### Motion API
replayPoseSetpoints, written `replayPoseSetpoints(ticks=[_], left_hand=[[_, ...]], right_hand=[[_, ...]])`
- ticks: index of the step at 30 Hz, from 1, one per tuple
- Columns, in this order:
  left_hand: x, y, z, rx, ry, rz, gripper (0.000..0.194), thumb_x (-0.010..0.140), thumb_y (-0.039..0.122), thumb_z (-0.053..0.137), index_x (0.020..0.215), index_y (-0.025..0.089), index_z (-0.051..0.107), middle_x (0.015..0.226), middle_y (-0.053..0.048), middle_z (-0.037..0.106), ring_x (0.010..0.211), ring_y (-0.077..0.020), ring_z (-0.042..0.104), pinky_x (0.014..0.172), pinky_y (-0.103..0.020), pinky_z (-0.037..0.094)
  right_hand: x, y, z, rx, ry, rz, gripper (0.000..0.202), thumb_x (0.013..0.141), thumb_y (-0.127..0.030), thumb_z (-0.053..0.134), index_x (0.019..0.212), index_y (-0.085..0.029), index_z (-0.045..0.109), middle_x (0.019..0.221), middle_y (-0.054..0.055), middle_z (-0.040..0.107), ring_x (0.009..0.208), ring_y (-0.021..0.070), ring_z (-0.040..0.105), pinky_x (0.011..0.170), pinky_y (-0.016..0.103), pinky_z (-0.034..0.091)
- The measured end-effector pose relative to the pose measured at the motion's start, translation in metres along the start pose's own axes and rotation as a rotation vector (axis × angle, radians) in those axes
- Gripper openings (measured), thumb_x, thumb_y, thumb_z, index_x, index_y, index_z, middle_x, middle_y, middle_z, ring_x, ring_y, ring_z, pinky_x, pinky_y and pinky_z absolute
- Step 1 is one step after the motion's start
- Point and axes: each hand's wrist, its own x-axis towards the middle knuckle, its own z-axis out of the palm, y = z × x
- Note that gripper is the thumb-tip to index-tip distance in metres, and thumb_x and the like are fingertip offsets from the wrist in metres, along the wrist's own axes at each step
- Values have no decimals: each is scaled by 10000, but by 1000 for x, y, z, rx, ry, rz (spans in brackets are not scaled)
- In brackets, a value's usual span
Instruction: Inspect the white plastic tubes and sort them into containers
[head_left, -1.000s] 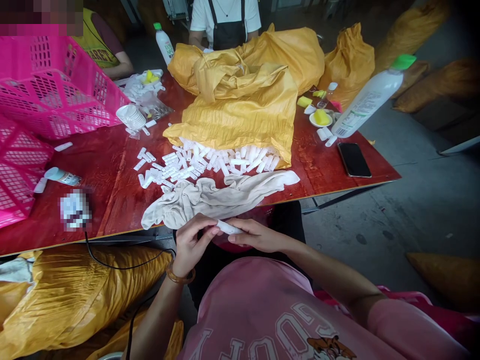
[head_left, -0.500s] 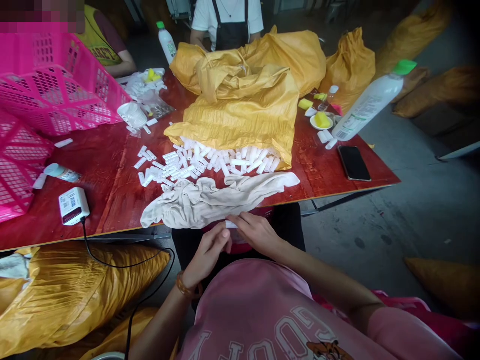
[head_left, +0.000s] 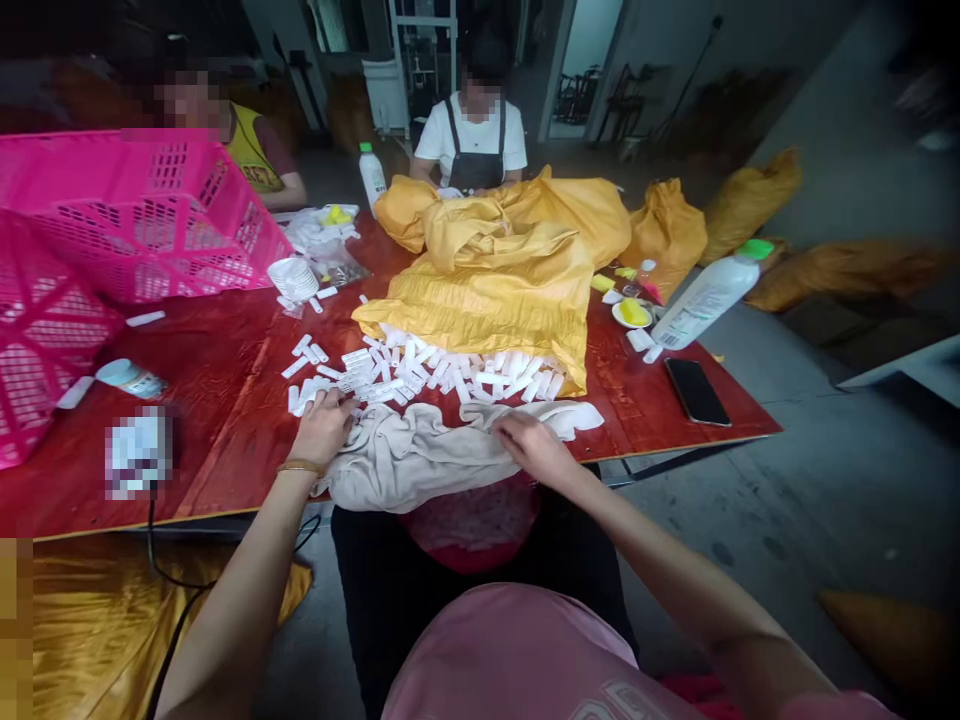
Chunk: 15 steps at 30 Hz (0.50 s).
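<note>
Loose white pieces (head_left: 514,375), spill risk near cloth

Pieces heaped on red table (head_left: 217,440), between yellow sack (head_left: 495,310) and cloth (head_left: 409,465); left hand (head_left: 322,430) at heap's left edge, can't tell if grasping one; right hand (head_left: 536,450) curled at cloth, pinch unclear. A cloth snag could drag pieces off the table edge; a careless left-hand brush could scatter the crowded heap
</note>
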Motion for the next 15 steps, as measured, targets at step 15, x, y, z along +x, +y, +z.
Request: replayPoseSetpoints(ticks=[15], left_hand=[[-35, 54, -33, -597, 376, -283, 296, 872, 431, 621, 1015, 172, 609, 724, 2, 651, 638, -148, 601, 661, -252, 467]], right_hand=[[86, 40, -43, 63, 378, 292, 326, 892, -341, 565, 1157, -152, 539, 888, 59, 641, 763, 202, 590, 748, 319, 454]])
